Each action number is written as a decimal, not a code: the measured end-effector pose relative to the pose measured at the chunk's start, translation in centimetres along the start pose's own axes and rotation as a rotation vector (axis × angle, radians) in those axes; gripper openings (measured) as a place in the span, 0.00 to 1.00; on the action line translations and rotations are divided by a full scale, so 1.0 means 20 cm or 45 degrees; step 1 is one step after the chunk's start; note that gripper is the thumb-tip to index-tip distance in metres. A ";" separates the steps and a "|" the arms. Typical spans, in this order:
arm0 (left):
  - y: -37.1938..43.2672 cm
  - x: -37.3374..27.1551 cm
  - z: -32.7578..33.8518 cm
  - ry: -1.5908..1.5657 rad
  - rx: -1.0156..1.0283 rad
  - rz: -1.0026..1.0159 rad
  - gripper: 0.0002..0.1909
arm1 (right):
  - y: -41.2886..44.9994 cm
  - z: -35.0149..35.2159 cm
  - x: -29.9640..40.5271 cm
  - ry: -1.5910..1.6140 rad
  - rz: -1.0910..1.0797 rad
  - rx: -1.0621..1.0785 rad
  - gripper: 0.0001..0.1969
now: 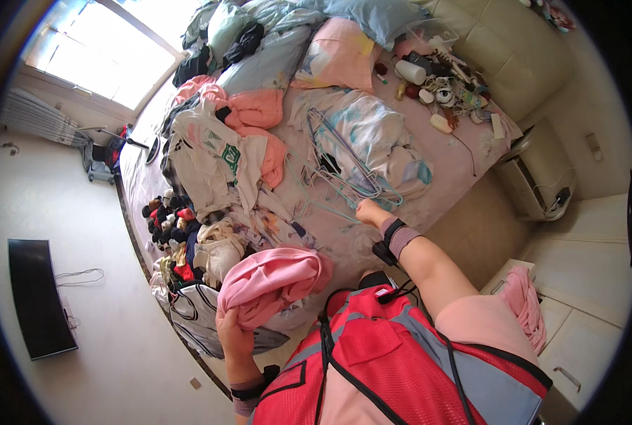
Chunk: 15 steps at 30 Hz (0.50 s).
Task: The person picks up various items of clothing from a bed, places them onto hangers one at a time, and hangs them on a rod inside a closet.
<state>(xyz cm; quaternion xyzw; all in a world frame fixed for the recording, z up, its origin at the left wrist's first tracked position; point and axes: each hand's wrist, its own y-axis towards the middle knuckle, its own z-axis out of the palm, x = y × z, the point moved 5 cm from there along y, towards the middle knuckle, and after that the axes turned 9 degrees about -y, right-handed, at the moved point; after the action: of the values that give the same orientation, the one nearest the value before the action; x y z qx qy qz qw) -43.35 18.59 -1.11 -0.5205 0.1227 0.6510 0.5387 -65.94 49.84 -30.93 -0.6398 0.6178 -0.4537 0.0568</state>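
Note:
Bunched pink fabric, apparently a garment (273, 279), hangs from my left hand (233, 334), whose fingers are closed on its lower left side. My right hand (371, 212) reaches out over the bed, curled around the end of a clothes hanger. Several thin hangers (342, 154) in pale green, purple and white lie tangled together just beyond it. They rest partly on a crumpled white and blue patterned cloth (374, 122). Left of the hangers, a white T-shirt (209, 154) with a green print is spread over other clothes.
Rolled socks and small garments (170, 223) crowd the bed's left edge. Pillows (342, 53) and quilts lie at the far side. Cables, bottles and small items (443, 90) cover the right corner, near a nightstand (533, 170). A pink cloth (523, 308) drapes over an open drawer at right.

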 end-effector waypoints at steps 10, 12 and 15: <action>-0.12 0.05 -0.09 0.066 -0.258 0.058 0.21 | 0.10 0.28 0.11 -0.487 -0.202 0.422 0.19; -0.15 0.05 -0.07 0.068 -0.302 0.069 0.21 | 0.09 0.31 0.12 -0.686 -0.171 0.468 0.20; -0.17 0.05 -0.05 0.039 -0.335 0.063 0.19 | 0.07 0.36 0.14 -0.945 -0.238 0.525 0.22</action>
<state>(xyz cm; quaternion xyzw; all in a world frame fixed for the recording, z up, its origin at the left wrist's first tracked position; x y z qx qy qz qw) -39.92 19.81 -0.92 -0.5934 0.0573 0.6666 0.4475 -62.84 43.69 -34.51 -0.7880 0.3913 -0.3101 0.3604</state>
